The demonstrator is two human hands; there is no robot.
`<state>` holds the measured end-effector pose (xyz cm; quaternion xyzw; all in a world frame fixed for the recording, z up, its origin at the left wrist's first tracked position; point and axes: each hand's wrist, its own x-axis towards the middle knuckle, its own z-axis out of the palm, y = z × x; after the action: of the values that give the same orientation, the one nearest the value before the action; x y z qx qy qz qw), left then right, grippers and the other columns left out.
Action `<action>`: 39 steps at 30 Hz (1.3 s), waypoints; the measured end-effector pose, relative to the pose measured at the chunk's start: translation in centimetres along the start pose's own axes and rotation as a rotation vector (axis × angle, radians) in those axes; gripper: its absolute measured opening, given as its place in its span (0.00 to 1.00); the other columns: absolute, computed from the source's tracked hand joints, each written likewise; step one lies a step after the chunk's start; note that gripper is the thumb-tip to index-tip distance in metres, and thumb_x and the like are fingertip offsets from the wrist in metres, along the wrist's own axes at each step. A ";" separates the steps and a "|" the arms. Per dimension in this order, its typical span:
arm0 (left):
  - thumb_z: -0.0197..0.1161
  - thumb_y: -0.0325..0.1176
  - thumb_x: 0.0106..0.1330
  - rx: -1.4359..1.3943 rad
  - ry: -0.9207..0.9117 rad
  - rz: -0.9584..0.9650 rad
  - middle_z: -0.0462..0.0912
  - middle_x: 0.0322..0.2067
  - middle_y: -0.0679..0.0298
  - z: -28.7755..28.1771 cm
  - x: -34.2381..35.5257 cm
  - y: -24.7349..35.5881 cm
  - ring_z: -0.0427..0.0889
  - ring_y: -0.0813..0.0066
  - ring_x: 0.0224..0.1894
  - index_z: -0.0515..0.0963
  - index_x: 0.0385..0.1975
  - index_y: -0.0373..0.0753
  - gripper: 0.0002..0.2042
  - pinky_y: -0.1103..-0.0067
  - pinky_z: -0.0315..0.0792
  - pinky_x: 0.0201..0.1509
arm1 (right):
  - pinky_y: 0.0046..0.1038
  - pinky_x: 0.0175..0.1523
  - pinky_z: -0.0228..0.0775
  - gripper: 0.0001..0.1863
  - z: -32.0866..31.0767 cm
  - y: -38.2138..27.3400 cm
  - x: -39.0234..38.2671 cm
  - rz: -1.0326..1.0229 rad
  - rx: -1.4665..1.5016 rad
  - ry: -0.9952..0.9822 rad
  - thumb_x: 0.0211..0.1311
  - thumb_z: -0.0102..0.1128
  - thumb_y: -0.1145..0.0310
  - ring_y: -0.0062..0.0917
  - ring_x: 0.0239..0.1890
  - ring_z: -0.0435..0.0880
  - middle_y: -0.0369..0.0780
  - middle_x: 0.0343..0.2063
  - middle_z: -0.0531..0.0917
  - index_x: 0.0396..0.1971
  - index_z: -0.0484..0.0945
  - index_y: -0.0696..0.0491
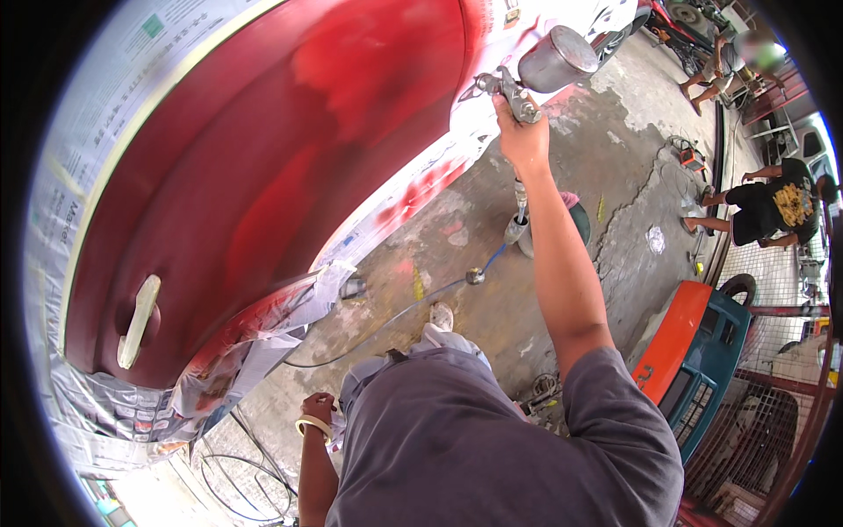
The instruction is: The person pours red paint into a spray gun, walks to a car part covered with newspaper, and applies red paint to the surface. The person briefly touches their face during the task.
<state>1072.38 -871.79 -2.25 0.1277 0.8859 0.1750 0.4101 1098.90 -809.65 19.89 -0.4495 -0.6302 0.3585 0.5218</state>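
Note:
My right hand (525,140) grips a metal spray gun (509,92) with a grey paint cup (559,60) on it. The gun's nozzle end points left, near the edge of a dark red car body panel (202,184). Brighter red paint (360,70) covers patches of that panel. Pale tape wraps its door handle (139,323). My left hand (318,407) hangs low beside my hip with curled fingers; whatever is in them, if anything, is hidden. A roll of masking tape (313,427) circles that wrist.
Masking paper (83,189) surrounds the panel. An air hose (386,319) runs across the stained concrete floor (465,290). Right of me lies an orange and teal vehicle part (694,356). Two people (777,206) (729,66) are farther right, near a small orange machine (692,158).

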 end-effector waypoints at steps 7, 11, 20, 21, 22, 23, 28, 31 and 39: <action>0.68 0.34 0.59 0.080 0.014 0.009 0.88 0.23 0.59 1.2 -1.9 1.8 0.87 0.72 0.26 0.86 0.37 0.36 0.10 0.76 0.80 0.35 | 0.28 0.41 0.73 0.16 -1.1 1.1 4.0 -0.075 0.007 0.081 0.68 0.65 0.56 0.22 0.31 0.79 0.38 0.29 0.84 0.47 0.81 0.52; 0.68 0.36 0.59 0.117 0.016 0.014 0.88 0.23 0.59 1.3 -2.7 1.3 0.89 0.70 0.27 0.86 0.37 0.36 0.11 0.75 0.81 0.39 | 0.27 0.44 0.73 0.18 -0.1 0.0 1.7 0.032 0.107 -0.113 0.68 0.65 0.57 0.21 0.33 0.78 0.38 0.30 0.85 0.50 0.80 0.53; 0.69 0.38 0.60 0.177 -0.016 0.013 0.89 0.25 0.59 0.6 -1.2 1.9 0.87 0.72 0.28 0.88 0.38 0.39 0.12 0.74 0.80 0.41 | 0.26 0.50 0.74 0.28 2.4 -5.6 -8.2 -0.006 0.150 -0.339 0.66 0.68 0.55 0.18 0.40 0.80 0.40 0.39 0.86 0.60 0.75 0.54; 0.69 0.38 0.60 0.175 -0.024 0.003 0.89 0.25 0.60 0.5 -0.8 1.1 0.87 0.72 0.30 0.88 0.38 0.39 0.11 0.74 0.80 0.41 | 0.26 0.50 0.74 0.28 3.0 -6.4 -9.4 0.023 0.171 -0.379 0.66 0.68 0.56 0.18 0.40 0.80 0.40 0.39 0.86 0.61 0.75 0.55; 0.69 0.38 0.60 0.166 -0.029 -0.007 0.89 0.25 0.60 0.5 -0.5 0.9 0.87 0.73 0.30 0.88 0.38 0.40 0.11 0.74 0.80 0.41 | 0.27 0.50 0.74 0.28 3.5 -7.0 -10.4 0.051 0.184 -0.413 0.66 0.68 0.57 0.18 0.40 0.80 0.40 0.38 0.86 0.61 0.74 0.55; 0.68 0.38 0.60 0.158 -0.034 -0.017 0.89 0.25 0.61 0.3 -0.3 0.9 0.87 0.73 0.30 0.88 0.38 0.40 0.11 0.74 0.80 0.41 | 0.27 0.50 0.74 0.29 4.0 -7.5 -11.4 0.078 0.197 -0.445 0.66 0.68 0.57 0.18 0.40 0.80 0.40 0.38 0.86 0.61 0.74 0.56; 0.67 0.39 0.60 0.184 -0.047 -0.010 0.89 0.24 0.60 -0.8 1.4 1.3 0.89 0.71 0.31 0.87 0.37 0.39 0.12 0.75 0.80 0.45 | 0.25 0.44 0.74 0.27 5.2 -8.4 -13.5 0.166 0.360 -0.663 0.66 0.69 0.58 0.18 0.35 0.80 0.38 0.32 0.85 0.59 0.76 0.56; 0.67 0.38 0.61 0.193 -0.034 0.011 0.89 0.25 0.61 -1.2 2.0 1.8 0.87 0.73 0.29 0.87 0.38 0.39 0.12 0.75 0.79 0.42 | 0.24 0.39 0.73 0.21 5.4 -8.5 -12.0 0.124 0.318 -0.609 0.65 0.69 0.56 0.18 0.30 0.78 0.36 0.27 0.82 0.52 0.80 0.53; 0.69 0.36 0.61 0.086 -0.051 -0.017 0.87 0.23 0.60 -0.5 4.0 -1.4 0.80 0.75 0.17 0.86 0.40 0.37 0.12 0.76 0.75 0.21 | 0.25 0.40 0.72 0.20 1.6 -6.5 -2.3 0.033 0.052 -0.298 0.64 0.69 0.53 0.15 0.30 0.75 0.32 0.26 0.82 0.47 0.84 0.52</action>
<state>1069.37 -871.69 -5.25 0.1422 0.8830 0.1299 0.4281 1096.16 -814.02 24.82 -0.3881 -0.6836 0.4460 0.4280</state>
